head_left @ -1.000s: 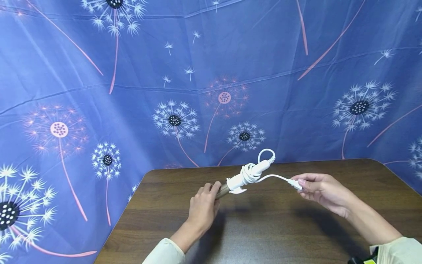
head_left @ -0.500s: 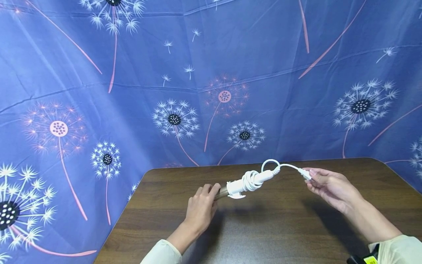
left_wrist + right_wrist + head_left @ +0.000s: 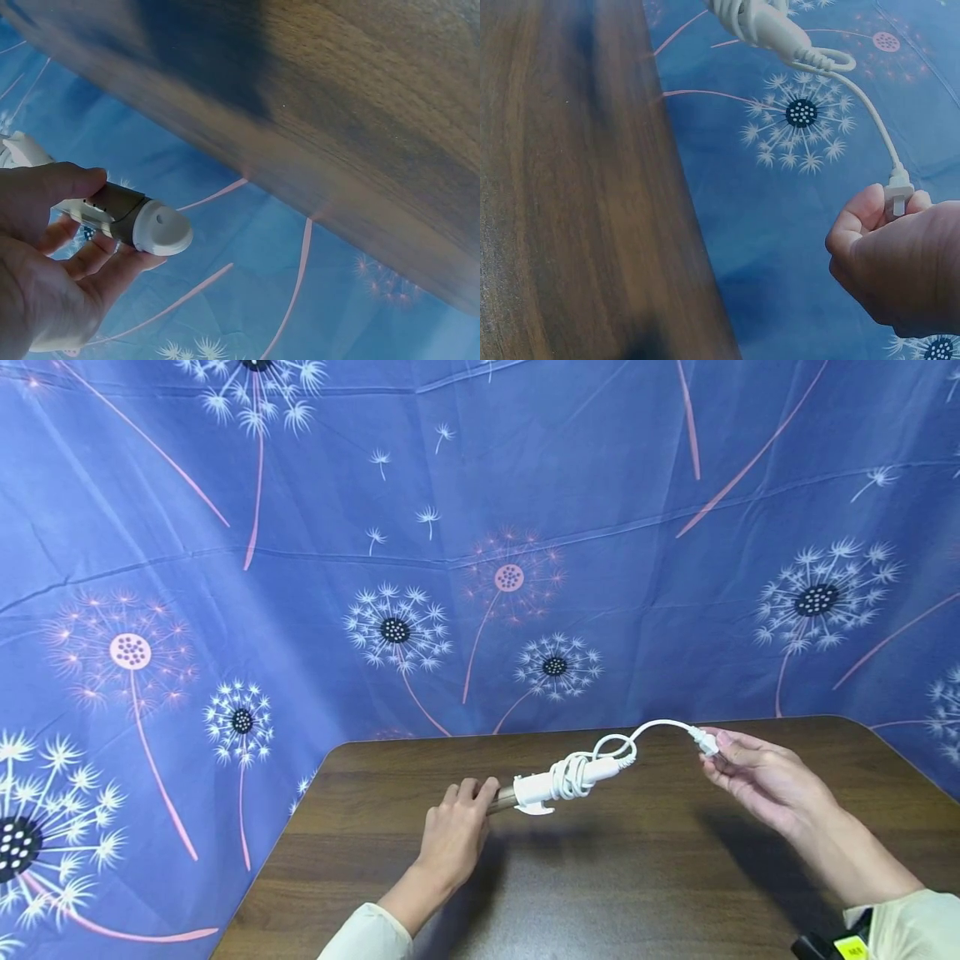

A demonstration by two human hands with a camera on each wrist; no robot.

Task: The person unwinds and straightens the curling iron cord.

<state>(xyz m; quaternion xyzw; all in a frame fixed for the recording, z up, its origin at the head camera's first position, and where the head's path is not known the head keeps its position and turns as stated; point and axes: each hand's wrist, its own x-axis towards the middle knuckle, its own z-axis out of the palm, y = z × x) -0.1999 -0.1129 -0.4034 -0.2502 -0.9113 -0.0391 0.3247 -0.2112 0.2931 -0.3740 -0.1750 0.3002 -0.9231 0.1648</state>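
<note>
Nearest, pale sleeves enter the head view at 7 o'clock (image 3: 372, 933) and 4 o'clock (image 3: 911, 928), with a black-and-yellow item (image 3: 851, 947) beside the second one. The left hand (image 3: 455, 837), near 6 o'clock, is closed around the bronze barrel of a white-ended appliance (image 3: 534, 787); in the left wrist view its thumb lies on top, fingers beneath, and a rounded white cap (image 3: 163, 229) juts out past them. It sits almost where it was a second ago. The appliance is held above the table at 5 o'clock, its tapered end aimed between 2 and 3 o'clock, with white cord (image 3: 572, 775) wound about it. The right hand (image 3: 776, 787), towards 4 o'clock, pinches the plug (image 3: 707, 742) between thumb and fingertips; flat metal shows on the plug in the right wrist view. That hand has moved outward and a little farther off, so the plug is now farther from the appliance, the free cord arches upward, and the loop by the tapered end sits lower and smaller than before. Beneath is the brown wood-grain table (image 3: 637, 877); beyond it, towards 12 o'clock, hangs blue dandelion-print cloth (image 3: 637, 552).
</note>
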